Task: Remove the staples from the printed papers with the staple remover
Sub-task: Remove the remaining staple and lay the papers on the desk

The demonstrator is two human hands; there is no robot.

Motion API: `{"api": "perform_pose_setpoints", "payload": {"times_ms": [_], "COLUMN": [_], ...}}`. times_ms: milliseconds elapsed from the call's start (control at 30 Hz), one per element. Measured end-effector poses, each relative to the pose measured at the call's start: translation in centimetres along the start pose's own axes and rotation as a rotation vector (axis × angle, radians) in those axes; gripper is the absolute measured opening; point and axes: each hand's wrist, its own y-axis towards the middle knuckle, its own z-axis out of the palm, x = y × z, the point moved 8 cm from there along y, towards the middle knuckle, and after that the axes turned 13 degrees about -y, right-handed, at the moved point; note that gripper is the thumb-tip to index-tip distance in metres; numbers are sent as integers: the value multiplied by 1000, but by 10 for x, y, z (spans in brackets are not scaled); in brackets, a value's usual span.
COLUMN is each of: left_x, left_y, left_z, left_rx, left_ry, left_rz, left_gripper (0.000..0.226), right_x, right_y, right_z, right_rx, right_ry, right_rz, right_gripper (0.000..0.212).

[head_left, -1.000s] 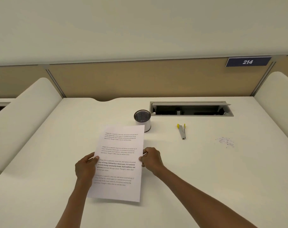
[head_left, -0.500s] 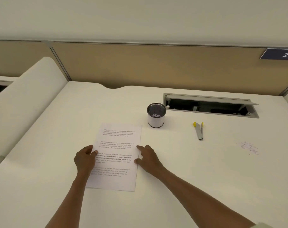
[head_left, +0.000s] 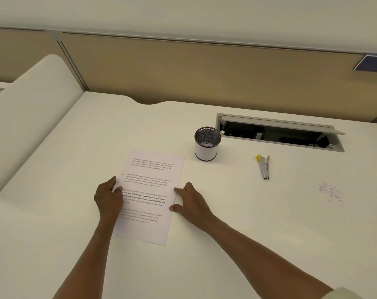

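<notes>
The white printed paper sheet (head_left: 149,195) lay flat on the cream desk (head_left: 248,234), a bit left of centre, long edge running away from the person. Left hand (head_left: 109,200) rested on its left edge, fingers relaxed, gripping nothing. Right hand (head_left: 190,203) sat spread at the right edge, fingertips touching the sheet, also holding nothing. Black mesh pen cup with white wrap (head_left: 207,144) stood just past the sheet's far right corner. Grey metal staple remover with yellow tips (head_left: 263,167) lay untouched further right, well apart from both hands. Small scatter of loose staples (head_left: 327,190) beyond it. Open cable hatch (head_left: 280,134) at the back.
</notes>
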Motion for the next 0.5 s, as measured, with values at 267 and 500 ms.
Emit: {"api": "perform_pose_setpoints", "payload": {"times_ms": [267,500], "left_x": [1,8], "left_y": [0,6], "left_z": [0,-4], "left_rx": [-3,11], "left_ry": [26,-4], "left_rz": [26,-30], "left_gripper": [37,35], "right_x": [-6,-11], "right_y": [4,5], "right_z": [3,6], "right_rx": [-43,-60], "right_ry": [23,148], "right_rz": [-4,7], "right_gripper": [67,73]}}
